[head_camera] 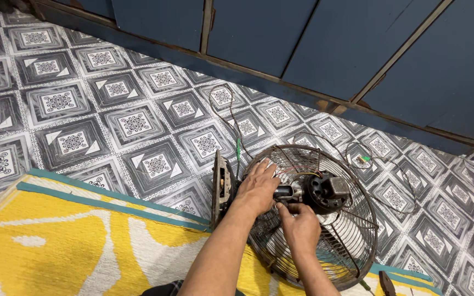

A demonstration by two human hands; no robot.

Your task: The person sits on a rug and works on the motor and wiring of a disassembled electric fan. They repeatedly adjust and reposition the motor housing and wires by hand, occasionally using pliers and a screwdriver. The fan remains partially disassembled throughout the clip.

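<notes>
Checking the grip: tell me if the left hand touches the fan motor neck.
Touching. The head view shows the left hand wrapped on the motor neck, no gap between them.

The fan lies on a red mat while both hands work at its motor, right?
Not quite: in the head view the mat is yellow with white shapes, not red. The left hand and right hand do work at the fan motor.

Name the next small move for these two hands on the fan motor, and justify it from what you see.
Probably keep the left hand pressed on the motor's neck while the right hand turns whatever its fingertips pinch there. The motor sits unsupported on the wire guard, so it looks likely to shift unless braced.
</notes>
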